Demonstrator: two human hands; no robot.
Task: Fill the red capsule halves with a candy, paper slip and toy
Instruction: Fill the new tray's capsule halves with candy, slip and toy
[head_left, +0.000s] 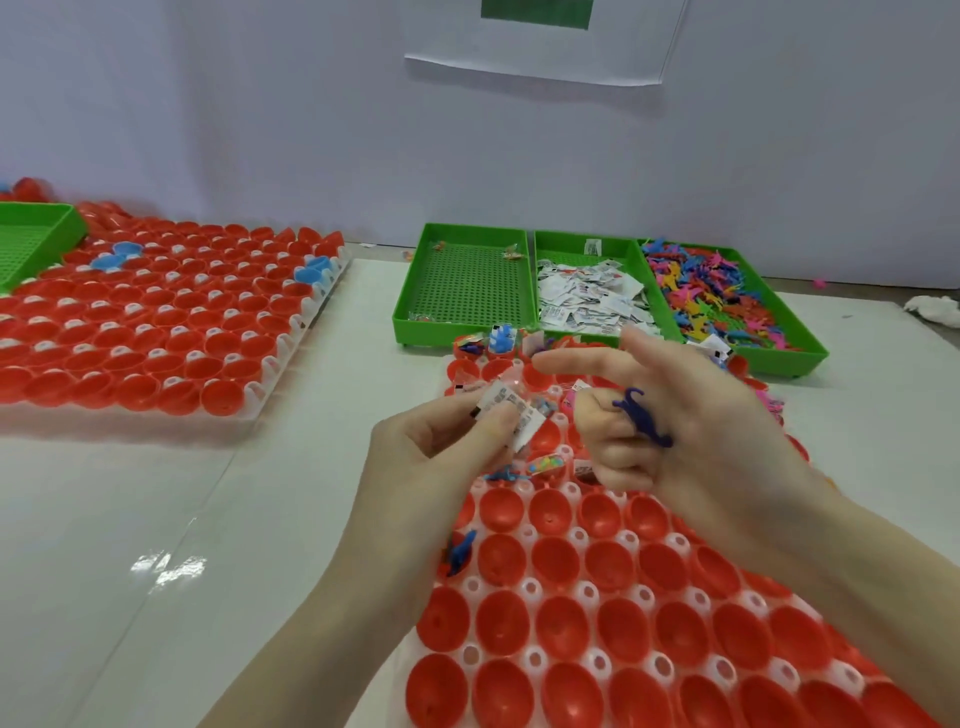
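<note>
Right now the left hand (441, 441) pinches a bundle of paper slips (511, 413) over the far half of the near capsule tray (530, 590). The right hand (691, 415) has its lower fingers curled around a dark blue toy (641, 418), forefinger straight. I'd peel off one slip and drop it into the nearest unfilled red capsule half (501, 512), then the toy, working row by row. Candy (548, 462) already sits in one cup beneath the hands. Print on the slips is too small to read.
</note>
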